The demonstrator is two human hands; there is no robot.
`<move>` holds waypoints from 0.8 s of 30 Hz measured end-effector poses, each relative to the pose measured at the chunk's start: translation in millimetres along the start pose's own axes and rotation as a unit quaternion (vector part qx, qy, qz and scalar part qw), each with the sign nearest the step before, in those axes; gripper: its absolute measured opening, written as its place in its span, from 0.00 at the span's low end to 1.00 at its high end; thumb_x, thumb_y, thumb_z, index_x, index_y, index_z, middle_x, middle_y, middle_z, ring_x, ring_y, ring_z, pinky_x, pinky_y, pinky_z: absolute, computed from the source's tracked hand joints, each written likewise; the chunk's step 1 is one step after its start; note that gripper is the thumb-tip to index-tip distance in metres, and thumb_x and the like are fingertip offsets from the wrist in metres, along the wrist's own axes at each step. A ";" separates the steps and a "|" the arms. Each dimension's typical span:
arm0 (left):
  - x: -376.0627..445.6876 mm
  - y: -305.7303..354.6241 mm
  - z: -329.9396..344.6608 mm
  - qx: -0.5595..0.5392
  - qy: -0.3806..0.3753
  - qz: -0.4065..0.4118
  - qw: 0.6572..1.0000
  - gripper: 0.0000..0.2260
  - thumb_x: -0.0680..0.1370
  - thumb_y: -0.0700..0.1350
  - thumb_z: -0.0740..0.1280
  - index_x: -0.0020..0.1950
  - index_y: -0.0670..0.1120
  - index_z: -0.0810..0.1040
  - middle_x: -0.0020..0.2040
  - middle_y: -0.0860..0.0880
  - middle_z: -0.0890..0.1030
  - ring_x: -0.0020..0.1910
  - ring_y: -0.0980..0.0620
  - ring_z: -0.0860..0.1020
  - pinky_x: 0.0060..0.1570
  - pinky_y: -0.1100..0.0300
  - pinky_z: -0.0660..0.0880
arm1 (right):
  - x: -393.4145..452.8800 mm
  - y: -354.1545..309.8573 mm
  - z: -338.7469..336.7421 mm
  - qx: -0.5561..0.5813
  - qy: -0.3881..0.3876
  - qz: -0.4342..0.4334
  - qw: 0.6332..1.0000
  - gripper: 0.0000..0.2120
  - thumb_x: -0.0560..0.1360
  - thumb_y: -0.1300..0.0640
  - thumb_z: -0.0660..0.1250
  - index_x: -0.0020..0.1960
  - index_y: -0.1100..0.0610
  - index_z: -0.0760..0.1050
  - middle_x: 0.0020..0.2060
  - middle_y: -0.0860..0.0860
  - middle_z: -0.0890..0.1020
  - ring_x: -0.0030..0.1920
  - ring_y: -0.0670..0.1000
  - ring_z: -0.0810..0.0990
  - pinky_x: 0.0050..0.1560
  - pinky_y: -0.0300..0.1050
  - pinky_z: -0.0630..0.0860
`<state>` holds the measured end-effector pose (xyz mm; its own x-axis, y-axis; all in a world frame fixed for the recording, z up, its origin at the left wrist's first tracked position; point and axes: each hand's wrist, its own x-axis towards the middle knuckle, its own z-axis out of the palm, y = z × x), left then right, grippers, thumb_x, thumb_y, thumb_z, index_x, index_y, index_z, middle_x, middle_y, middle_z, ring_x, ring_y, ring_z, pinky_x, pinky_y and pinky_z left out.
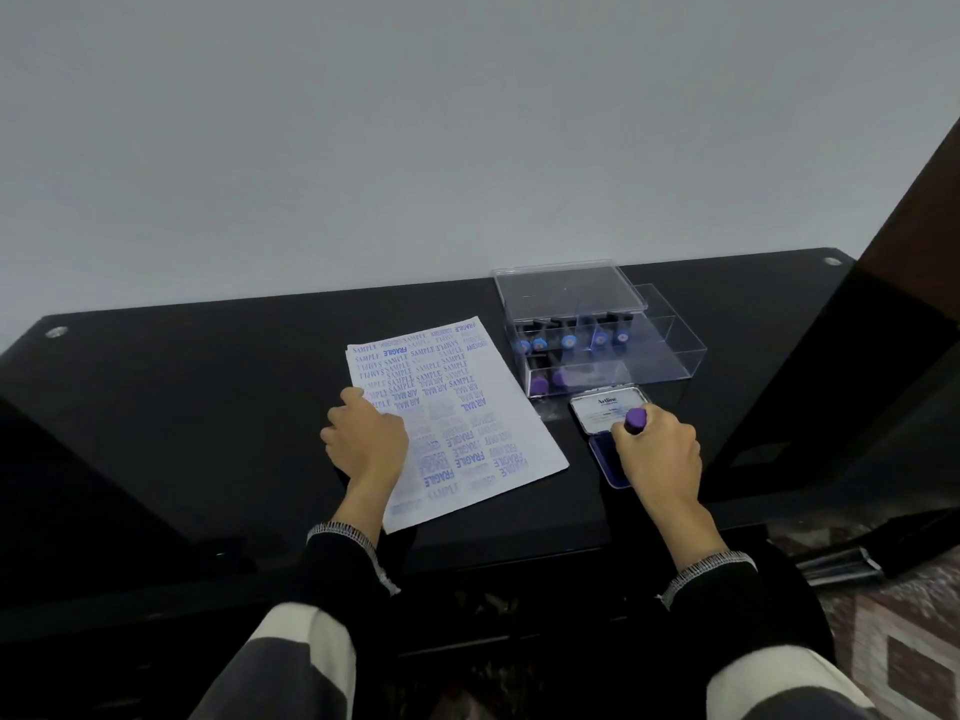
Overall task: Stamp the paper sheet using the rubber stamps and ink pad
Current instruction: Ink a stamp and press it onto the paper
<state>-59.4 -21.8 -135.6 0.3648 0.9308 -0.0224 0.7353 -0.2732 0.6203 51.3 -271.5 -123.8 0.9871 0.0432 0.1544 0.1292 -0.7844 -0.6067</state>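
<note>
Right hand (657,449): curled round the purple-handled rubber stamp (635,420), fingers clamped on the handle so that only its rounded top shows above the knuckles; held upright over the pad, most likely to load the face evenly with ink.
Left hand (366,436): resting on the left edge of the sheet, fingers loosely bent with the tips down on the paper, gripping nothing; apparently there to pin the sheet against sliding.
Ink pad (605,457): blue rectangular pad in a dark tray, lying on the table directly under the right hand and just right of the paper; placed close, so the trip from ink to sheet stays short.
Pad lid (602,410): white labelled lid hinged open and tipped back on the far side of the pad, out of the stamping hand's way.
Paper sheet (457,418): white sheet lying flat and slightly skewed between the hands, crowded with blue-violet prints reading SAMPLE, AIR MAIL and FRAGILE; bare room left mainly along the right margin and near corner.
Step in hand: inking, judged from the stamp's position; contact of face with pad hidden by the hand.
Storage box (597,335): clear plastic compartmented case beyond the pad, its lid raised, more stamps with blue and purple handles lying inside, within reach for a swap.
Table (208,407): glossy black top carrying everything, grey wall behind.
</note>
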 end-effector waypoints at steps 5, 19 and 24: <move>-4.5 -2.7 -0.9 -0.053 0.001 0.036 0.998 0.21 0.78 0.37 0.64 0.70 0.45 0.65 0.65 0.41 0.68 0.50 0.44 0.75 0.45 0.52 0.72 | -15.5 -17.0 3.8 0.068 0.013 -0.017 0.997 0.11 0.76 0.53 0.65 0.41 0.60 0.70 0.31 0.53 0.74 0.34 0.57 0.73 0.37 0.46 0.66; -20.8 -27.8 -5.5 -0.067 0.022 0.081 0.994 0.18 0.78 0.38 0.63 0.67 0.46 0.67 0.63 0.48 0.65 0.38 0.52 0.74 0.31 0.62 0.67 | -35.3 -67.7 45.3 0.270 -0.096 -0.027 0.958 0.02 0.76 0.63 0.64 0.48 0.60 0.73 0.35 0.53 0.77 0.33 0.45 0.72 0.30 0.26 0.69; -21.4 -30.8 -3.7 -0.007 0.049 0.068 0.996 0.18 0.76 0.39 0.65 0.66 0.44 0.69 0.61 0.46 0.67 0.49 0.48 0.73 0.48 0.53 0.74 | -42.6 -78.0 44.6 0.241 -0.107 -0.055 0.963 0.03 0.76 0.60 0.64 0.48 0.57 0.70 0.35 0.50 0.75 0.35 0.44 0.71 0.33 0.33 0.68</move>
<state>-92.0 -32.5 -151.3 0.4021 0.9050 0.1386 0.6744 -0.3952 0.6237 3.5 -184.6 -117.9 0.9554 0.2758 0.1058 0.2121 -0.3908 -0.8957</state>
